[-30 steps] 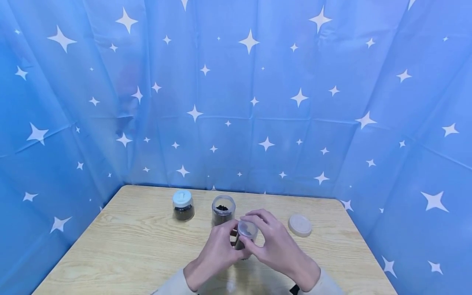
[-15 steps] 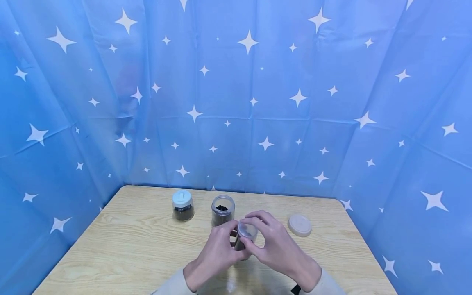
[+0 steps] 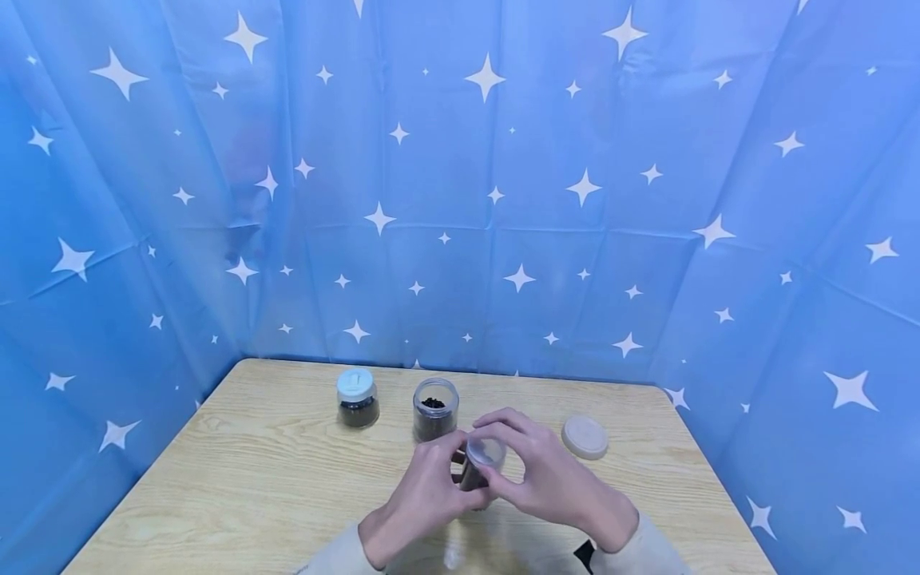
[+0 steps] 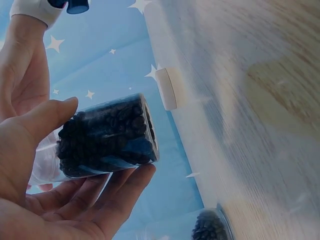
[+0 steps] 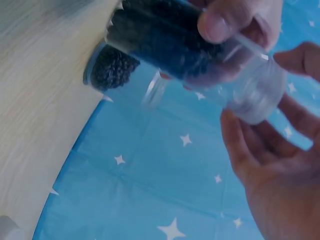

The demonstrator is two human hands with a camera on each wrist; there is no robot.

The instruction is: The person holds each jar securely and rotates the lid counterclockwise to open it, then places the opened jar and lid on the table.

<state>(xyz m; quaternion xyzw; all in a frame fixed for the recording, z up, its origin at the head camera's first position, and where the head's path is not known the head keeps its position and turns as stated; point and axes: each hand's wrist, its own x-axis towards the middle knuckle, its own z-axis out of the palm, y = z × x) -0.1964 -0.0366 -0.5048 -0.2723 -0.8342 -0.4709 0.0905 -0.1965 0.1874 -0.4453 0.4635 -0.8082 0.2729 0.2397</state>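
Two-handed hold on the held jar [image 3: 486, 454], centre front.
Clock positions are read from this jar, 12 being the far edge of the table [image 3: 251, 479]. A blue-lidded jar [image 3: 357, 402] stands upright at 10 o'clock. An open jar [image 3: 434, 417] stands at 11, near the hands, probably for easy reach. The left hand [image 3: 430, 485], at 8, grips the held jar's body between thumb and slightly parted fingers, presumably to steady it; the base appears raised. The right hand [image 3: 552, 477], at 4, pinches the clear top between thumb and fingertips, likely for control. A pale lid [image 3: 585, 438] lies flat at 2, apparently clear of the work.
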